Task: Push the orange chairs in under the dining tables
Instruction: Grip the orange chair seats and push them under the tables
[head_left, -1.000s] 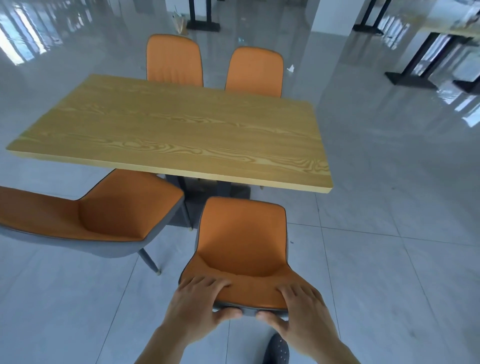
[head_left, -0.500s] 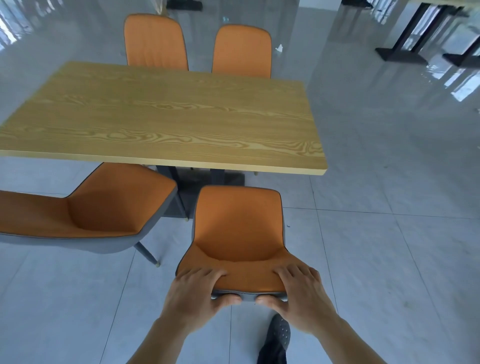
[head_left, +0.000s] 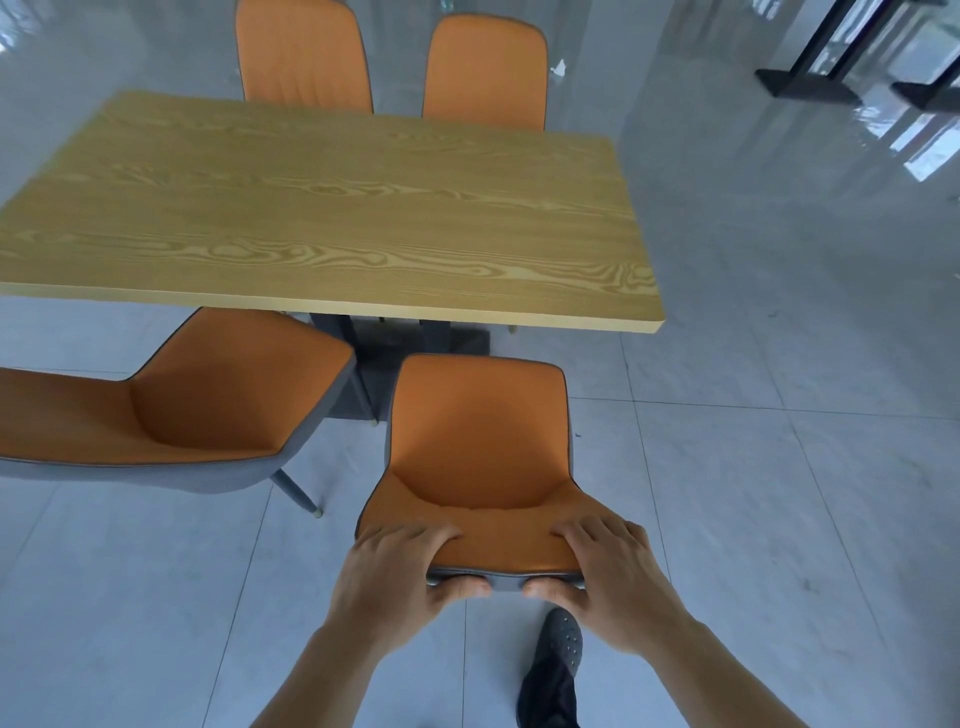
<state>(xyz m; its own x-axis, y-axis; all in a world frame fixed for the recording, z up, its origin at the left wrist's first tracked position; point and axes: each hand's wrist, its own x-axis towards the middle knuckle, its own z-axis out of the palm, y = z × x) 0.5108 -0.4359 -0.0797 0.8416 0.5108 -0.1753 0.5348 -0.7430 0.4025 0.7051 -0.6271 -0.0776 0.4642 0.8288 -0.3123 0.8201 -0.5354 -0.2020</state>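
Note:
An orange chair (head_left: 480, 436) with a grey shell stands just in front of me, its seat facing the wooden dining table (head_left: 332, 218). My left hand (head_left: 400, 582) and my right hand (head_left: 608, 577) both grip the top edge of its backrest, fingers over the front, thumbs behind. The chair's front edge sits just short of the table's near edge. A second orange chair (head_left: 208, 410) stands to the left, turned at an angle, its front corner under the table edge. Two more orange chairs (head_left: 304, 52) (head_left: 485, 73) are at the far side, pushed in.
The black table pedestal (head_left: 395, 343) stands under the table, just beyond the held chair. My dark shoe (head_left: 553, 670) is on the grey tiled floor behind the chair. Black bases of other tables (head_left: 810, 83) are at the far right.
The held chair and I have moved closer to the table; its seat front now nearly reaches the table edge. Both hands keep the same grip on the backrest.

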